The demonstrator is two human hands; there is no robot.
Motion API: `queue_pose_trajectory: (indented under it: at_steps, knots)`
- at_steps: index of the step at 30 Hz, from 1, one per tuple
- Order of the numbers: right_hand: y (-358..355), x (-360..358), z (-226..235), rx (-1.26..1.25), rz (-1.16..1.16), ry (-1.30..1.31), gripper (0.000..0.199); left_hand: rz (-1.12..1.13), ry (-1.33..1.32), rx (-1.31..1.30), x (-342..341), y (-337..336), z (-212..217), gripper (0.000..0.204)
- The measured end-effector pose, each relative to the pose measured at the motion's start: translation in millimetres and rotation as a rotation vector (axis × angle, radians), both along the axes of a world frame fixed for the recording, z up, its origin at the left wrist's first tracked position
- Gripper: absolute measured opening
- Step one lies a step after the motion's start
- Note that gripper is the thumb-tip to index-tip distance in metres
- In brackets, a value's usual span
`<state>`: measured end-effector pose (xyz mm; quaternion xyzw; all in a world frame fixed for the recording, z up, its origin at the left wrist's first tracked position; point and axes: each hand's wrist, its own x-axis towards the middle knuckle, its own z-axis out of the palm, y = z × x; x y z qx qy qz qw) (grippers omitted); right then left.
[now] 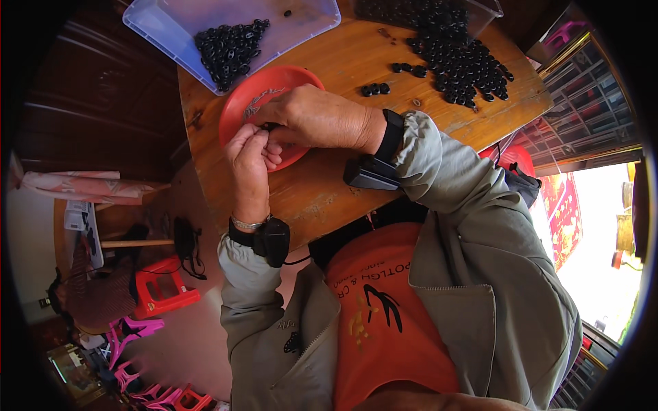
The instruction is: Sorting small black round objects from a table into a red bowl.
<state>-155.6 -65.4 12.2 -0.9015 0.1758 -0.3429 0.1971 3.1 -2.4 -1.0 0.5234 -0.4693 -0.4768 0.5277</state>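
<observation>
Above red bowl (230, 113) | right hand (322, 118) seemingly pinches black piece (270, 126) | left hand (249, 161): grip unclear | likely fingertip work | next: steadiness

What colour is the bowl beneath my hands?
The bowl is orange-red, best seen in the head view.

Brn wood tbl (370, 58) carries translucent bluish rect. plastic bin (295, 38) far L, round red plastic bowl (232, 106) by it, clear plastic tub (485, 15) far R, loose pile of small blk oval pcs (473, 75) near tub, 2 short rows (375, 89) btwn bowl & pile.
</observation>
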Motion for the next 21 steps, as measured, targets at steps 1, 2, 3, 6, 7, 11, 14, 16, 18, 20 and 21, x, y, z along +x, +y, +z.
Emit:
queue_pose_trajectory:
  at_steps: [1, 2, 3, 6, 7, 11, 14, 16, 18, 20, 21]
  knots:
    - [1.4, -0.2, 1.0, -0.064, -0.035, 0.024, 0.028, 0.003, -0.002, -0.027, -0.3, -0.4, -0.3, 0.016]
    - [2.0, -0.1, 0.8, -0.065, -0.039, 0.026, 0.028, -0.001, 0.000, -0.029, -0.7, -1.0, -1.7, 0.016]
    - [2.8, 1.0, 0.1, -0.071, -0.051, 0.052, 0.027, 0.014, -0.013, -0.060, -0.5, -0.8, -3.6, 0.018]
    - [5.0, -0.1, 1.0, -0.092, -0.068, 0.065, 0.026, 0.040, -0.023, -0.088, -3.9, -0.1, -3.3, 0.020]
    - [4.8, -0.1, 1.1, -0.102, -0.058, 0.046, 0.025, 0.064, -0.027, -0.078, -5.0, 0.1, -2.6, 0.020]
    - [2.6, 4.5, -6.1, -0.124, -0.030, -0.047, 0.019, 0.072, -0.006, -0.084, -6.1, 0.2, -5.8, 0.021]
    - [7.1, 3.0, -1.4, -0.128, -0.075, -0.010, 0.018, 0.082, 0.008, -0.107, -7.6, 1.0, -4.1, 0.022]
    - [6.6, 5.8, -2.8, -0.149, -0.085, -0.016, 0.018, 0.104, -0.007, -0.135, -6.2, 2.5, -3.9, 0.024]
    - [6.6, 5.0, -2.4, -0.170, -0.098, -0.019, 0.018, 0.102, -0.017, -0.140, -6.5, 2.0, -5.1, 0.025]
    - [8.2, 2.7, 0.5, -0.114, -0.068, -0.045, 0.018, 0.101, -0.029, -0.147, -5.6, 1.1, -5.1, 0.026]
    - [6.1, 3.2, -0.4, -0.119, -0.074, -0.041, 0.018, 0.104, -0.050, -0.144, -4.3, 0.7, -4.7, 0.026]
